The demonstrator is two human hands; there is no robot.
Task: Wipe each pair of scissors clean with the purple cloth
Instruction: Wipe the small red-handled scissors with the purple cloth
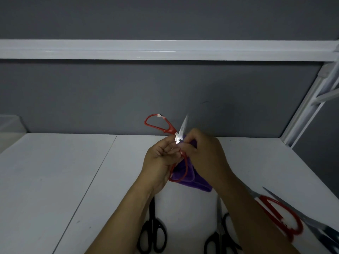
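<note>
Red-handled scissors (161, 125) are held open in the air over the white table (55, 171). My left hand (159, 162) grips them near the pivot; one red loop rises up left, the other hangs down by my palm. One blade points up. My right hand (203, 158) holds the purple cloth (187, 178) bunched against the other blade, which is hidden inside the cloth. The cloth's loose end hangs below both hands.
On the table near me lie two black-handled scissors (153, 233) (220, 237), another red-handled pair (282, 217) at the right, and a further pair (322, 230) at the far right edge. A grey wall and a white frame (311, 99) bound the back and right.
</note>
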